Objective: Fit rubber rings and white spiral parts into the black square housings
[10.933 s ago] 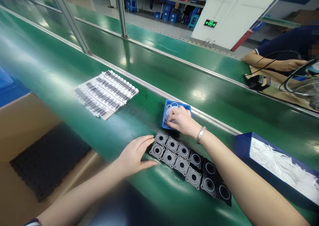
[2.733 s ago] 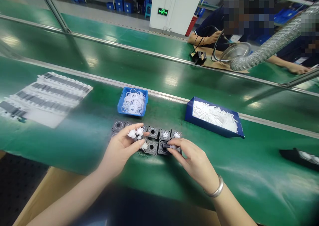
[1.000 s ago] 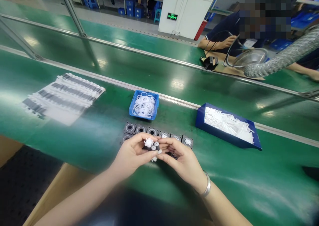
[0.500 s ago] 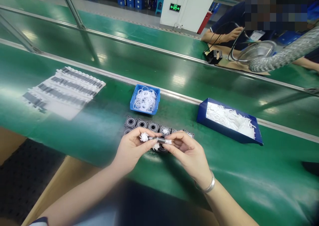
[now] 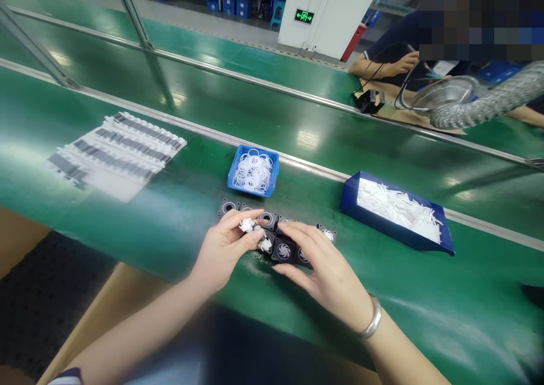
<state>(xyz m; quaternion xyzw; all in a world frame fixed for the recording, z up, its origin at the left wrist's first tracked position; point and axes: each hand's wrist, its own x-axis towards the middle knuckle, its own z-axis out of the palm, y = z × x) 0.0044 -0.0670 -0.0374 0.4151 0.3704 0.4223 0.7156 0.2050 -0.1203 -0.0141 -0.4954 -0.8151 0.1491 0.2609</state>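
Note:
My left hand (image 5: 223, 249) is closed, its thumb and fingers pinching white finned impellers (image 5: 247, 225) with dark shafts partly hidden by the fingers. My right hand (image 5: 317, 257) has its thumb and fingers apart, around the near side of a block of black square housings (image 5: 283, 250). A white swirl-shaped impeller shows in the round opening of the housing between my right thumb and fingers. Whether the right fingertips touch the housings, I cannot tell. Other housings at the back left of the block show a pale ring around a dark centre.
Behind the housings stands a blue bin (image 5: 254, 170) of white rings. To the right is a dark blue tray (image 5: 397, 212) of thin white pieces. A white sheet (image 5: 119, 155) with rows of grey-and-white parts lies left. Across the rail, a co-worker's hand (image 5: 403, 63) is near a flexible duct (image 5: 488, 99).
My right hand has let go of the dark-shafted impeller and moved down to the housings, opening its fingers. An impeller now shows in the housing there. My left hand keeps its pinch.

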